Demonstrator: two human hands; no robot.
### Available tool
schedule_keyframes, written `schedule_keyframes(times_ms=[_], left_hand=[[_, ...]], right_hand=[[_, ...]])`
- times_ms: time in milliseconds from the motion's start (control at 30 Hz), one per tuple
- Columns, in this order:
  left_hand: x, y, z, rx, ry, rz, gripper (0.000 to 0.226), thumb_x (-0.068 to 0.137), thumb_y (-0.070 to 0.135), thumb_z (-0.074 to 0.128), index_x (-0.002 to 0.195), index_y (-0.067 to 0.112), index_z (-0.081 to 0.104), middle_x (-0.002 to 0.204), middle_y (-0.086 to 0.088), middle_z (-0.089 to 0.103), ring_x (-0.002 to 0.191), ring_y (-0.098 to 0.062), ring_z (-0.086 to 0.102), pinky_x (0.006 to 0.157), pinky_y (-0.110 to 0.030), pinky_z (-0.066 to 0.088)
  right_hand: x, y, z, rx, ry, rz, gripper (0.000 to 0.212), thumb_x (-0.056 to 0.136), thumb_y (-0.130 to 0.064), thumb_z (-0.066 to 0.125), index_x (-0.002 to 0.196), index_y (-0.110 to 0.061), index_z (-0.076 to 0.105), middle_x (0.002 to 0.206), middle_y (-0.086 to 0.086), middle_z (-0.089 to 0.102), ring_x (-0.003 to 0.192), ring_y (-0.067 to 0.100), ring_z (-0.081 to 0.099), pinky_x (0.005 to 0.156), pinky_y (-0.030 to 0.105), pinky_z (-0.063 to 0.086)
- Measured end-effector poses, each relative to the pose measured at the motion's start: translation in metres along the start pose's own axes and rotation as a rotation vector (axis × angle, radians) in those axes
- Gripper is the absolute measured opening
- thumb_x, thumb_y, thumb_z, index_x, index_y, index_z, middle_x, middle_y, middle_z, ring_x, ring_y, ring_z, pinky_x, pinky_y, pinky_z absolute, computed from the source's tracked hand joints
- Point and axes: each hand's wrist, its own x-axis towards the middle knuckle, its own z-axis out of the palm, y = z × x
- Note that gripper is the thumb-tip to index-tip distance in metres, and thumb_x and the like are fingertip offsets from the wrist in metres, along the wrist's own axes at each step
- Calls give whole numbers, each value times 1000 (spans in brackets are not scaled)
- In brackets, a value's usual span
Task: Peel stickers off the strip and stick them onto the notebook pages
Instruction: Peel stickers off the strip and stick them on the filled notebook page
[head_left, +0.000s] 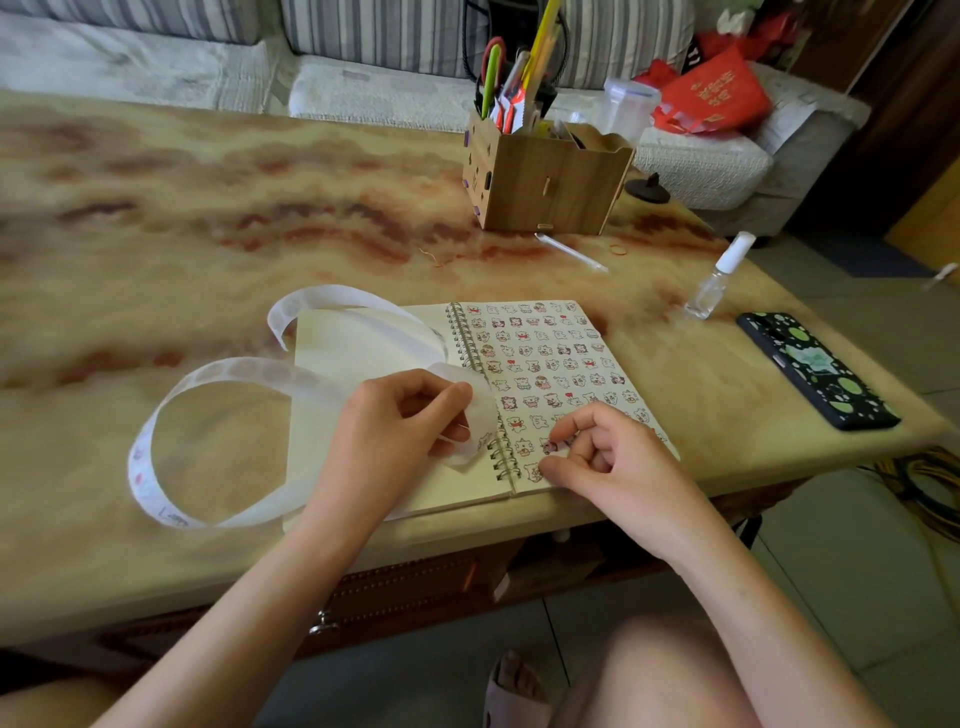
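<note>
the sticker strip (156, 431) loops in big curls off the left side of the notebook (363, 353) and back across its blank left page. left hand (400, 421) sits over that page near the spiral binding (467, 343), fingers curled, thumb and fingertips pinching the strip's end. right hand (613, 457) is at the bottom of the right page, already full of little cartoon stickers, index and thumb nipping what looks like one sticker (549, 446), other fingers tucked in. behind the notebook there's a wooden pen holder (545, 182), to its right a small bottle (719, 275) and a phone (818, 369).
</note>
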Motion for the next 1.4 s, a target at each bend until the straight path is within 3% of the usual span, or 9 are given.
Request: schedule_keyframes(times_ms=[167, 333, 467, 600, 767, 900, 1100, 1233, 1400], left_hand=[[0, 0, 0, 5, -1, -5, 19, 88, 12, 63, 71, 5, 68, 55, 2, 66, 56, -9, 65, 59, -23, 56], [-2, 2, -2, 81, 25, 46, 22, 89, 23, 63, 71, 12, 68, 58, -5, 67, 53, -20, 58, 46, -27, 44], [-2, 4, -3, 69, 43, 84, 21, 90, 23, 61, 74, 11, 67, 55, -3, 66, 49, -19, 50, 41, -21, 37], [-3, 9, -2, -5, 39, 93, 17, 92, 16, 58, 81, 5, 64, 51, 3, 61, 45, -8, 58, 37, -15, 37], [-1, 10, -4, -49, 51, 113, 14, 91, 16, 59, 83, 6, 64, 51, 4, 62, 48, -6, 61, 39, -17, 43], [-2, 11, -3, -49, 38, 123, 15, 91, 16, 58, 79, 9, 65, 52, 4, 64, 49, -6, 61, 41, -17, 44], [-2, 12, -1, -126, -26, 72, 27, 93, 23, 55, 78, 4, 67, 68, -10, 67, 58, -11, 65, 45, -20, 47], [-4, 11, -2, -34, -92, 94, 16, 87, 13, 63, 73, 11, 69, 60, 2, 67, 60, -8, 66, 51, -19, 49], [-4, 10, -2, -18, -94, 97, 13, 87, 12, 63, 78, 10, 70, 61, 4, 67, 60, -5, 64, 53, -17, 51]], right_hand=[[0, -2, 1, -23, -22, 11, 21, 79, -26, 76, 91, -26, 59, 58, -9, 52, 49, -2, 45, 58, 16, 35], [4, -6, -7, -48, -57, 33, 8, 87, -23, 66, 90, -27, 60, 62, -9, 56, 62, 7, 54, 73, 28, 46], [6, -30, -11, 17, 113, -160, 3, 88, -26, 65, 88, -23, 65, 77, -7, 66, 69, -1, 59, 64, 7, 43], [7, -46, 8, 66, 95, -300, 3, 84, -21, 70, 84, -23, 67, 82, -11, 68, 78, 1, 60, 67, 11, 44], [9, -44, 17, 169, 74, -313, 8, 81, -14, 74, 83, -21, 69, 80, -9, 70, 77, 6, 64, 73, 35, 55], [11, -41, 16, 240, 62, -301, 11, 79, -11, 75, 81, -21, 71, 79, -6, 72, 75, 8, 64, 74, 28, 53], [11, -36, 18, 254, 132, -294, 6, 82, -10, 71, 86, -14, 73, 81, -2, 73, 75, 15, 66, 71, 25, 54], [11, -35, 18, 220, 165, -320, 5, 84, -13, 70, 88, -15, 72, 81, -3, 71, 70, 16, 65, 70, 24, 54], [11, -33, 20, 197, 172, -340, 7, 83, -12, 70, 88, -15, 74, 82, -7, 72, 77, 8, 66, 72, 22, 53]])
